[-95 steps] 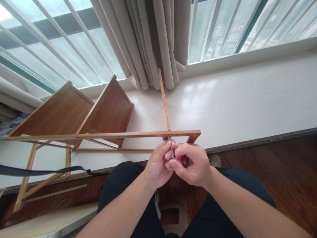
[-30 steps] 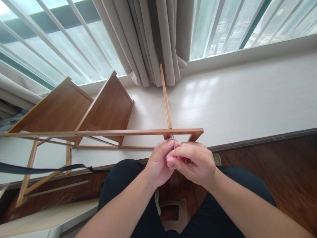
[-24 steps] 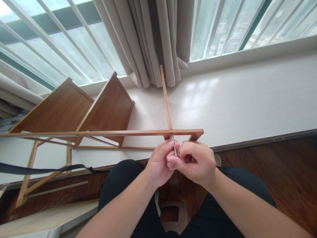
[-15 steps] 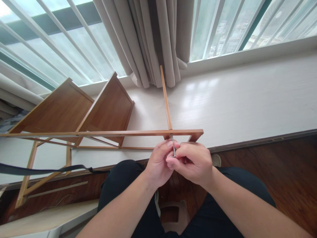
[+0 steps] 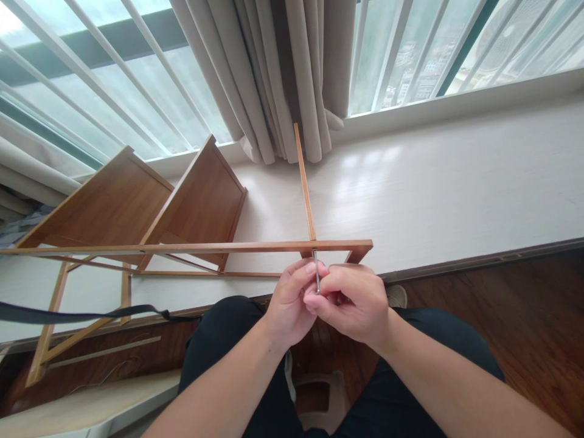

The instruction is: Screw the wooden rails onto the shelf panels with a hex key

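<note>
Left hand [image 5: 288, 302]: clenched around the hex key [image 5: 316, 271] from the left, thumb tip pressed to its shaft.
Right hand [image 5: 352, 300]: pinching the same hex key from the right, fingers curled over the lower end.
Hex key: thin, metal, upright, tip pushed into the underside of the front rail [image 5: 191, 247]; lower end hidden in the fingers.
Front rail: long bamboo strip of the shelf frame [image 5: 68, 286], running left from above the hands.
Cross slat [image 5: 303, 182]: joined to the front rail right above the hex key, reaching away to the curtain [image 5: 283, 67].
Shelf panels [image 5: 150, 204]: two, tilted, behind the front rail, left.
Window ledge [image 5: 456, 176]: white, beneath the frame.
Black strap [image 5: 82, 315]: below the front rail, far left.
</note>
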Tool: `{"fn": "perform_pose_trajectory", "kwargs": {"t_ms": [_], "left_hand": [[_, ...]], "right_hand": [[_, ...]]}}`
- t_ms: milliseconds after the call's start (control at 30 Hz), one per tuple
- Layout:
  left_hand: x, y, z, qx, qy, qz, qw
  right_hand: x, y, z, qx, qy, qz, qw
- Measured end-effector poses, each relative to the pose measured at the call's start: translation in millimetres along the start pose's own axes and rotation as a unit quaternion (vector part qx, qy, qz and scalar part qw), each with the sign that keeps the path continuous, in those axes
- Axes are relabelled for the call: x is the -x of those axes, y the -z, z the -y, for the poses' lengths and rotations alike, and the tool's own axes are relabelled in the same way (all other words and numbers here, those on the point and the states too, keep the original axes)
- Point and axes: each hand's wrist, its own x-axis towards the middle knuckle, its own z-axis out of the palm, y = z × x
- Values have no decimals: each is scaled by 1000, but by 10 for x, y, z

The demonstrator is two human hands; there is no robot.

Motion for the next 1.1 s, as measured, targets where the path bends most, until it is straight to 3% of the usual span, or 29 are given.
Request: {"fn": "perform_pose_trajectory", "kwargs": {"t_ms": [767,1100], "left_hand": [[-24,16,-21,4,3,13,1000],[-45,23,-49,43,43,26,998]], "right_hand": [[-3,10,-5,10,-11,2,1000],[-37,54,25,-29,-36,20,999]]}}
